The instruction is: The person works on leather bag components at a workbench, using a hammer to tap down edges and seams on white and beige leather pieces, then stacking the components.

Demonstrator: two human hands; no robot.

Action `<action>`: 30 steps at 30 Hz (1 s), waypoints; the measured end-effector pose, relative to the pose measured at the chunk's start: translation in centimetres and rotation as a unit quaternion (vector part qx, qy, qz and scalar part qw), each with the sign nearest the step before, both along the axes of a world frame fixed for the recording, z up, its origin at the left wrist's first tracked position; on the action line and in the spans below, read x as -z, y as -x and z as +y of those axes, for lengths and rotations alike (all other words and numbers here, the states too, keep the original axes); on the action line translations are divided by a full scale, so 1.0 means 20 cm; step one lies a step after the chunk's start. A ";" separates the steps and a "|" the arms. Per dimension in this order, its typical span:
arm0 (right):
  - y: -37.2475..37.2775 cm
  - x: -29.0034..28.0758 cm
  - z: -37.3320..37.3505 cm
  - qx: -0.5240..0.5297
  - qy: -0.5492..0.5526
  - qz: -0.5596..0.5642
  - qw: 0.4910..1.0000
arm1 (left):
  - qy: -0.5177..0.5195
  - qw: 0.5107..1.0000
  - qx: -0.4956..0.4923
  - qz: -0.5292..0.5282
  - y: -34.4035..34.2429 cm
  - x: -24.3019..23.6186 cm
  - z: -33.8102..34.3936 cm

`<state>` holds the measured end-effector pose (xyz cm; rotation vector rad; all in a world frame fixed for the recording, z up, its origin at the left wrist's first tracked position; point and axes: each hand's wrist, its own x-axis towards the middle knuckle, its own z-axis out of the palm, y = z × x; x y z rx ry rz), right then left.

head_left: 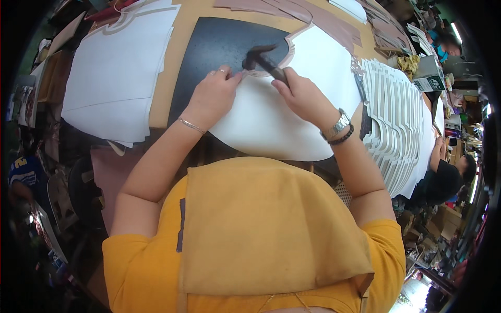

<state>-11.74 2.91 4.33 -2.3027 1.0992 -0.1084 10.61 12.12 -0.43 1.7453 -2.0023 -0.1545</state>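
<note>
My right hand [308, 99] is closed round the handle of a claw hammer [265, 58], its head over the curved edge of a large white sheet [292, 125]. A narrow pinkish-brown strip [259, 73] runs along that curved edge. Close to the hammer head, my left hand [211, 99] pinches the sheet's edge; its fingertips are partly hidden. Beneath the edge lies a dark flat board [211, 52]. The sheet's near part hangs in a curve at the table's front, towards my apron [276, 224].
Stacked white sheets [120, 73] lie at the left of the tan table [160, 99]. Several overlapping white strips [396, 125] cover its right side. Brown-pink pieces [339, 28] lie at the back. Another person [441, 180] is at the far right, a second [26, 175] at the far left.
</note>
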 end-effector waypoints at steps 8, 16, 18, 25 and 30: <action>0.02 0.00 0.01 0.015 0.006 -0.061 0.998 | -0.058 0.992 0.009 0.108 -0.05 -0.03 0.02; 0.01 -0.02 0.07 -0.016 0.007 -0.062 0.998 | -0.083 0.982 -0.009 0.171 -0.08 -0.06 0.13; 0.00 -0.01 0.05 -0.032 0.018 -0.068 0.997 | -0.077 0.987 -0.011 0.143 -0.07 -0.06 0.15; -0.01 -0.01 0.14 -0.036 -0.007 -0.097 0.995 | -0.146 0.965 -0.033 0.214 -0.13 -0.08 0.21; -0.03 -0.04 0.14 -0.048 -0.026 -0.023 0.998 | -0.121 0.973 -0.018 0.194 -0.14 -0.10 0.26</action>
